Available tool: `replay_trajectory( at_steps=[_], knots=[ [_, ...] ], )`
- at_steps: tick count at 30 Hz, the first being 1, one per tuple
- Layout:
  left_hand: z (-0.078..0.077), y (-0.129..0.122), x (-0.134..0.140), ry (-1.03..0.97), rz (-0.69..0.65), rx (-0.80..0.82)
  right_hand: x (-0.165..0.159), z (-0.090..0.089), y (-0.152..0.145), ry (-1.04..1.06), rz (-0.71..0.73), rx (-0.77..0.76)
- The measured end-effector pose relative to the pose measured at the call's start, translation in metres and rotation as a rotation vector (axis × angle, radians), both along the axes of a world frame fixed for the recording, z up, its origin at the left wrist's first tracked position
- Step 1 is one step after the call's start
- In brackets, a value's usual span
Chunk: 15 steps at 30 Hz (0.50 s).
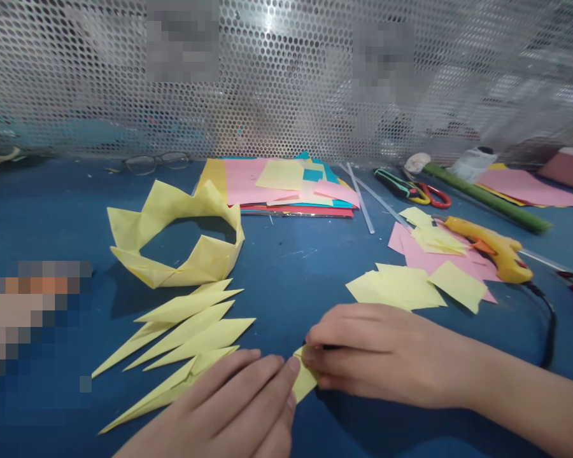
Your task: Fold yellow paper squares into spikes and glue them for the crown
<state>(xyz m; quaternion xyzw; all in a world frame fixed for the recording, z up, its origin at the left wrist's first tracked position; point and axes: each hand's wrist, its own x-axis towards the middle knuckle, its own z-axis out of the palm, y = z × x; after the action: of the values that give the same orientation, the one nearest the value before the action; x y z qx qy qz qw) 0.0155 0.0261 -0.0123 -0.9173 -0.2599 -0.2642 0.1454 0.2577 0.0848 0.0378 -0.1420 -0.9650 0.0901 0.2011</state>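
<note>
A small piece of yellow paper (305, 383) lies between my hands at the front of the table. My right hand (382, 353) pinches its right edge with bent fingers. From the other side my left hand (246, 404) holds the same piece at its left edge, fingers close together, thumb partly hidden. Several pointed, folded yellow paper pieces (186, 337) lie in a row to the left, the nearest partly under my left hand. Behind them stands a ring of folded yellow paper (174, 273) with pointed tips.
Loose yellow paper pieces (401, 286) and pink sheets (423, 251) lie beyond my right hand, beside a yellow glue gun (491, 245) with a black cord. Farther back are stacked coloured papers (241, 184), scissors (434, 194), a green stick (487, 197), glue sticks (363, 203) and eyeglasses (157, 163).
</note>
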Motion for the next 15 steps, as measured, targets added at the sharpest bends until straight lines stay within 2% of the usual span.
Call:
replay_trajectory(
  at_steps=[1, 2, 4, 10, 15],
  knots=[
    [0.0005, 0.0002, 0.0003, -0.022, -0.034, 0.052, 0.0001, 0.0017, -0.0009, -0.015, 0.026, 0.074],
    [0.0014, 0.0005, 0.0009, 0.008, 0.012, 0.014, 0.0003, 0.0033, -0.0016, -0.022, 0.047, 0.126],
    [0.0039, 0.0008, 0.0023, -0.007, 0.014, 0.021, 0.001, 0.0059, -0.0024, -0.039, 0.076, 0.176],
    [0.01, -0.0003, 0.0061, -0.036, 0.039, -0.014, -0.0002, 0.0081, -0.0031, -0.112, 0.126, 0.134],
    [0.005, 0.003, 0.004, -0.042, 0.036, 0.025, -0.0026, 0.0063, -0.0055, -0.138, 0.059, 0.063]
  ],
)
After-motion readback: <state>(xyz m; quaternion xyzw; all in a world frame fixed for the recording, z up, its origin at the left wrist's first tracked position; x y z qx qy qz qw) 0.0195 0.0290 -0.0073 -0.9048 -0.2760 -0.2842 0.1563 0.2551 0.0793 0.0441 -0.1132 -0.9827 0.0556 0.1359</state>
